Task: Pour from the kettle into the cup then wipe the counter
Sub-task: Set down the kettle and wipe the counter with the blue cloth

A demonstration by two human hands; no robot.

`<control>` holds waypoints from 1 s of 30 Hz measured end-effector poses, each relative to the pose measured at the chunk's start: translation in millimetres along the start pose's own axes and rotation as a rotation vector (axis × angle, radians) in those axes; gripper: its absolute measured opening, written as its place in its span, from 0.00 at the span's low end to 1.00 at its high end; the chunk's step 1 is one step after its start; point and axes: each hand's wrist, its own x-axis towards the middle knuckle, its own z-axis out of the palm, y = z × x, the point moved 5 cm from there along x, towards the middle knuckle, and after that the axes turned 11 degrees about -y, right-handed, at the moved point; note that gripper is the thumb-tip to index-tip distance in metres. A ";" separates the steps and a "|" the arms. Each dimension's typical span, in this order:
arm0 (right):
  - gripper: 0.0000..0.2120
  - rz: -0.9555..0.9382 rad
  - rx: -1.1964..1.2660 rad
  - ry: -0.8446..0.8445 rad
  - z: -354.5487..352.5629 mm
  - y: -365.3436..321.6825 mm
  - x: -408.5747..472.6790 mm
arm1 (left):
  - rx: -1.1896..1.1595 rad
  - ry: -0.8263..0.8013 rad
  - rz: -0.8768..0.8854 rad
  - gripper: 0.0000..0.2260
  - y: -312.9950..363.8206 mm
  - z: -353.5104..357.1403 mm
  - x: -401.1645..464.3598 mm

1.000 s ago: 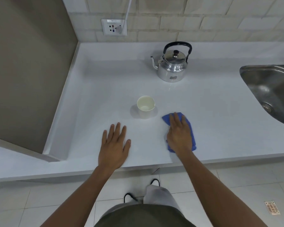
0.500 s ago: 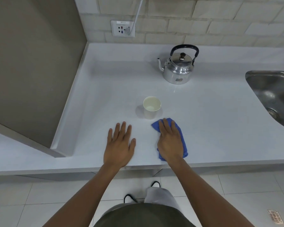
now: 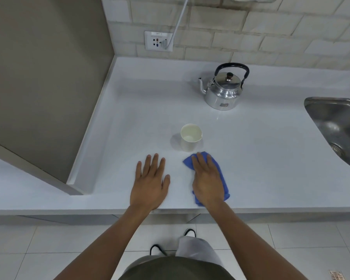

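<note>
A shiny metal kettle (image 3: 223, 91) with a black handle stands upright at the back of the white counter (image 3: 261, 150), spout to the left. A white paper cup (image 3: 191, 137) stands upright nearer me, with a little liquid at its bottom. A blue cloth (image 3: 220, 172) lies flat just in front of the cup, almost touching it. My right hand (image 3: 207, 179) presses flat on the cloth, fingers together. My left hand (image 3: 150, 183) rests flat on the bare counter to the left, fingers spread, holding nothing.
A steel sink (image 3: 339, 130) is sunk into the counter at the right. A grey panel wall (image 3: 42, 77) bounds the counter on the left. A wall socket (image 3: 158, 41) with a plugged-in white cord sits on the brick backsplash. The counter's front edge runs just below my wrists.
My right hand has slid the blue cloth leftward along the counter, ending just in front of the cup. My left hand has stayed flat in place. The view has tilted up slightly.
</note>
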 end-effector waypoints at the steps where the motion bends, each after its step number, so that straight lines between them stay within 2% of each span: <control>1: 0.38 -0.048 0.006 -0.012 5.9 -10.1 -7.4 | -0.002 0.005 0.004 0.28 -0.2 0.0 -0.4; 5: 0.38 -0.212 0.043 -0.008 16.6 -6.6 -38.8 | -0.019 0.017 0.020 0.29 -2.2 -0.2 -1.9; 8: 0.34 -0.107 0.022 0.015 7.1 19.2 -25.1 | -0.013 0.001 0.006 0.29 -2.4 -0.5 -1.7; 11: 0.32 0.004 0.007 0.034 2.0 10.8 -8.6 | 0.003 -0.009 -0.007 0.28 -0.2 -0.5 -0.9; 17: 0.42 -0.130 0.068 -0.050 17.0 -32.5 -13.4 | -0.010 -0.011 0.005 0.28 -1.7 0.8 -0.6; 20: 0.42 -0.229 0.069 -0.043 23.5 -21.5 -33.3 | -0.014 -0.003 0.009 0.28 -3.4 0.8 -1.7; 25: 0.35 -0.078 0.031 0.000 7.9 -2.1 -7.9 | -0.020 -0.021 -0.009 0.28 -1.2 -2.3 -2.3; 30: 0.41 -0.103 0.068 -0.084 12.2 -41.7 -7.4 | -0.072 -0.014 -0.004 0.28 0.7 -6.9 -1.7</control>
